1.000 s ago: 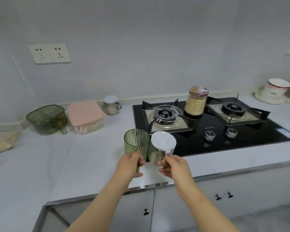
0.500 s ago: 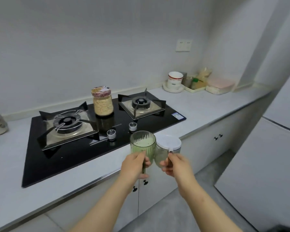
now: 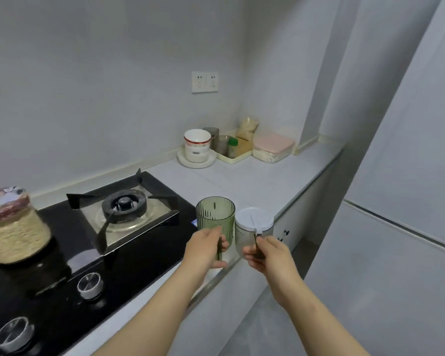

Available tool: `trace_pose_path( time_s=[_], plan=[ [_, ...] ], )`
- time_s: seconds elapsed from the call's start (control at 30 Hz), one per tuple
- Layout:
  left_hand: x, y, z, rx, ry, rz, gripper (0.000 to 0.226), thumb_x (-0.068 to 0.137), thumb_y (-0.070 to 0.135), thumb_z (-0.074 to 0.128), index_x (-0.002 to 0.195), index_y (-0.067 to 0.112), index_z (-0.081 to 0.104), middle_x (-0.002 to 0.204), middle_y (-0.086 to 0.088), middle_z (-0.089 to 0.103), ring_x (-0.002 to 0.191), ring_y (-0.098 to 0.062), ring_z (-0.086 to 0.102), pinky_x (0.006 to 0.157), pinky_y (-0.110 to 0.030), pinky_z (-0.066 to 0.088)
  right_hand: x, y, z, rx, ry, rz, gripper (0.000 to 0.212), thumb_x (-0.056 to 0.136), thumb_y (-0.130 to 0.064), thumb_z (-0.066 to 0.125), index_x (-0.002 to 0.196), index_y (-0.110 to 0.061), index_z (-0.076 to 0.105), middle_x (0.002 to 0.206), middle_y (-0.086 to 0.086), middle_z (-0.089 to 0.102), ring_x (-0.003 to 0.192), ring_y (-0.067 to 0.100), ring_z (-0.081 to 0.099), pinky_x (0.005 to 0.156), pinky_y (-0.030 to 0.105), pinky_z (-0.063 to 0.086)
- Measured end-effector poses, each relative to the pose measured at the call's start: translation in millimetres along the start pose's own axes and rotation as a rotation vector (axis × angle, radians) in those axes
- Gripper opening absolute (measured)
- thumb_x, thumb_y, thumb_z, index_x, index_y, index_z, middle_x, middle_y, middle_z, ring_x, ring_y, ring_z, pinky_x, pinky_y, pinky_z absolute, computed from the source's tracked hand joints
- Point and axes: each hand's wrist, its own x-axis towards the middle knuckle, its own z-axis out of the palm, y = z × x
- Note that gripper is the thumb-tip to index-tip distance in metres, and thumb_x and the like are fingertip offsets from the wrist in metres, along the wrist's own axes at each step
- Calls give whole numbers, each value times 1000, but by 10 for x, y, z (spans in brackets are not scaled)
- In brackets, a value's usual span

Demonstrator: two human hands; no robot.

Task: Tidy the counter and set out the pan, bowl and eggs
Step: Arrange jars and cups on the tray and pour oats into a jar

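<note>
Beyond the stove (image 3: 93,240), far right: bowl (image 3: 197,145) on a plate (image 3: 196,160), beside a tray (image 3: 233,156) and pink box (image 3: 272,147).
Left hand (image 3: 203,249): closed round a green cup (image 3: 215,219), upright.
Right hand (image 3: 267,253): pinching the handle of a white-lidded jar (image 3: 253,228), upright.
Key relation: bowl lies ahead of both hands, past the stove; the left looks slightly nearer.
Pan, eggs: not visible.
Tabletop (image 3: 254,183): bare between stove and bowl.

Soft, even, dim-cool light; faint shadows; glare on black hob (image 3: 129,273); motion blur on jar (image 3: 13,227) at left; wide-angle bending at edges.
</note>
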Motion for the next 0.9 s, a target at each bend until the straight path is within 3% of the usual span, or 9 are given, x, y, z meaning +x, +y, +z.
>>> trace_pose_path(
  time_s=[0.1, 0.4, 0.7, 0.9],
  plan=[
    [506, 218, 212, -16, -53, -19, 25, 98, 26, 43, 84, 11, 57, 76, -4, 62, 75, -13, 60, 71, -37, 57, 496, -223, -61, 13, 23, -12, 30, 99, -10, 39, 72, -8, 49, 77, 10, 64, 71, 18, 58, 70, 26, 48],
    [1775, 533, 796, 19, -59, -63, 22, 95, 20, 45, 79, 10, 57, 72, -6, 60, 69, -15, 57, 65, -34, 56, 1842, -466, -336, 90, 42, 24, 28, 100, -11, 37, 74, -9, 49, 79, 12, 62, 75, 17, 59, 69, 23, 49],
    [2920, 687, 1393, 17, 53, -111, 25, 97, 20, 41, 80, 12, 58, 75, -3, 61, 79, -16, 57, 65, -31, 52, 3457, -656, -700, 1, -29, 103, 28, 88, -2, 36, 62, -11, 39, 67, 11, 47, 77, 27, 53, 62, 27, 44],
    [3469, 730, 1731, -44, 152, -179, 27, 98, 19, 39, 81, 10, 58, 78, -5, 64, 82, -16, 60, 67, -33, 54, 4293, -787, -859, 73, -121, 176, 29, 84, 7, 34, 61, -10, 37, 62, 11, 41, 59, 22, 42, 76, 39, 53]
  ],
)
